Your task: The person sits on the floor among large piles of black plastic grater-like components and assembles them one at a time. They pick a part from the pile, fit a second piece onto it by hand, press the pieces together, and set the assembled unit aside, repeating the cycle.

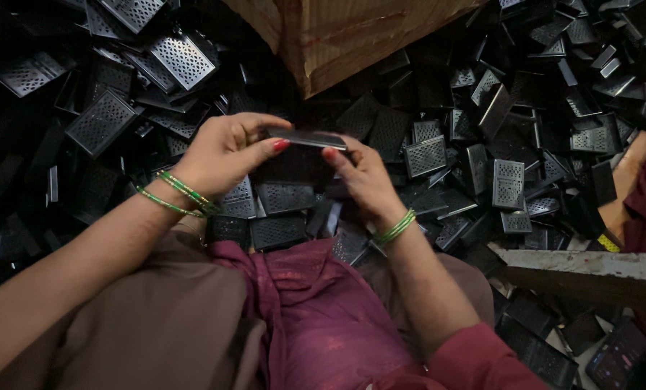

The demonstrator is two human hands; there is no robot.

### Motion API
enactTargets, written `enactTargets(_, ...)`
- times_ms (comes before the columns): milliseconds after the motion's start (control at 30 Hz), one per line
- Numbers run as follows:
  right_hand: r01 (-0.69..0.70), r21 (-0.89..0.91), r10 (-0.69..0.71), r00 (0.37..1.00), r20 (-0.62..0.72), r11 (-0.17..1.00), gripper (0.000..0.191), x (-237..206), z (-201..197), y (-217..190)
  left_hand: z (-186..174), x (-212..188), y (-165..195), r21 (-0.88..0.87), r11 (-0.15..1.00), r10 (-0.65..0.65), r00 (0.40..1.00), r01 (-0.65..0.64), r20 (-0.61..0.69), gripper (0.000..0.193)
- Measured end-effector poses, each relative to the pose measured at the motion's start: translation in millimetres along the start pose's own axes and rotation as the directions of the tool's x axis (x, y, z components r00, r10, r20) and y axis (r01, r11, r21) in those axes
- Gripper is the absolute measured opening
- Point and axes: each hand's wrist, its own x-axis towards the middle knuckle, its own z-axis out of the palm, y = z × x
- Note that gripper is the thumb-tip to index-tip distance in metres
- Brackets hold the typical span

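A deep pile of black perforated metal plates [102, 123] covers the floor from the left edge across to the right, many lying tilted over one another. Above the person's lap, the left hand [222, 155] grips the left end of a thin dark plate [307, 138], thumb on the near side and fingers curled over the top edge, pinching it. Green bangles [182, 193] ring that wrist. The plate is held flat and edge-on between both hands, over the heap. The right hand [363, 177] pinches its right end with thumb and fingertips pressed together. Behind the hands stands a brown cardboard box [330, 36]. At the lower right lies a worn metal bar [590, 266], with a dark phone [616, 354] just below it.
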Motion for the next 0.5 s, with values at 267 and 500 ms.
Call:
enactTargets(267,-0.095,0.364,0.108,0.994,-0.017,0.927,0.046,-4.1,-4.6,5.5,-2.8,-4.8,13.8,0.027,0.997,0.069,0.998,-0.069,-0.012,0.018)
enactTargets(500,0.048,0.217,-0.022,0.992,-0.123,0.975,0.054,-5.0,-1.6,-4.9,-1.1,-7.2,13.6,-0.053,0.992,0.115,0.993,-0.114,0.021,0.020)
